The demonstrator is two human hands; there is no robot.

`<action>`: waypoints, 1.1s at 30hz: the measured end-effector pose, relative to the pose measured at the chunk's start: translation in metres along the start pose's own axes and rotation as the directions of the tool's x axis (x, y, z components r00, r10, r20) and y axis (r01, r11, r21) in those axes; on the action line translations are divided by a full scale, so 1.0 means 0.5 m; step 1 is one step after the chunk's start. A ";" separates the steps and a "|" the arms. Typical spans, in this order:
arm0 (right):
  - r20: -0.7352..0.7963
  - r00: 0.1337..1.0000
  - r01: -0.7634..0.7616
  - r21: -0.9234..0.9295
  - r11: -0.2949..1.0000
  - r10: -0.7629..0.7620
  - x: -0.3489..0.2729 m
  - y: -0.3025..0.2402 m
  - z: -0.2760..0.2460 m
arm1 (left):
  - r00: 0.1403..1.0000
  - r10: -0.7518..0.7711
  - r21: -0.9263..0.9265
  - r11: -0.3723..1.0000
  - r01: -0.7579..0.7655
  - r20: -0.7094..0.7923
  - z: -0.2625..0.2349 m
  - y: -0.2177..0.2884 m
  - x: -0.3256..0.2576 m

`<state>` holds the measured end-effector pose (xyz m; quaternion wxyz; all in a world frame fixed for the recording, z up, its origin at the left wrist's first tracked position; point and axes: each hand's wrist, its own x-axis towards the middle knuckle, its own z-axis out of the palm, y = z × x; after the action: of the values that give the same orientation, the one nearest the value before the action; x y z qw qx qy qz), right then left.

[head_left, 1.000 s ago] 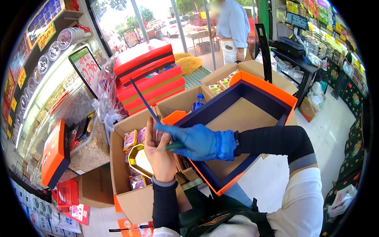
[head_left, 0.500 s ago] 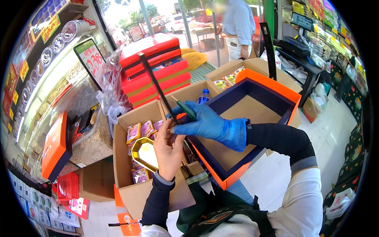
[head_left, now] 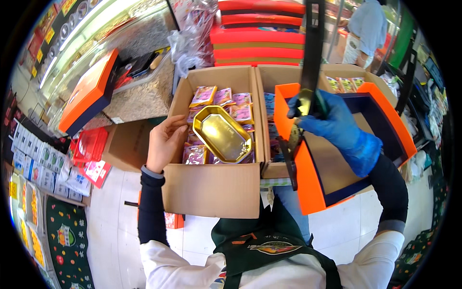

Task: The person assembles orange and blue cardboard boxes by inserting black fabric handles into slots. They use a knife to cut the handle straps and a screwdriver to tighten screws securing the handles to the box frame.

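My right hand [head_left: 344, 127], in a blue glove, is closed around a long black strap [head_left: 313, 53] that rises past the top of the view; a gold-coloured piece [head_left: 304, 102] shows at the fingers. Against the same palm sits a dark green, stick-like tool [head_left: 321, 104], mostly hidden. Below the hand, the strap's lower end hangs over the near left wall of an orange box with a dark blue inner rim [head_left: 308, 178]. My bare left hand [head_left: 167, 139] holds nothing, its fingers loosely bent and apart, beside a shiny gold octagonal tray [head_left: 221, 135].
The gold tray lies on purple packets [head_left: 195, 155] in an open carton [head_left: 211, 190]. Another carton [head_left: 281, 72] adjoins it. Red boxes [head_left: 260, 36] are stacked behind. An orange lid [head_left: 91, 91] leans at the left. A person [head_left: 368, 29] stands beyond the glass.
My hands have parted: the left has let go of the strap and moved left, the right has moved right with it. The view has tilted down, and the gold tray shows fully.
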<state>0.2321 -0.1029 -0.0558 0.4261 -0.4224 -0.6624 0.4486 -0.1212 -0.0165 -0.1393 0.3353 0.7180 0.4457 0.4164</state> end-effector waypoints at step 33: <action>0.083 0.960 -0.246 -0.191 0.950 0.266 0.032 0.037 -0.041 | 0.473 0.316 0.068 0.771 -0.633 0.823 0.290 -0.213 0.151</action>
<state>0.2503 -0.0788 -0.0656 0.2883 -0.5164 -0.6615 0.4611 -0.0104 0.0772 -0.2698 0.2208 0.9683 0.1035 0.0536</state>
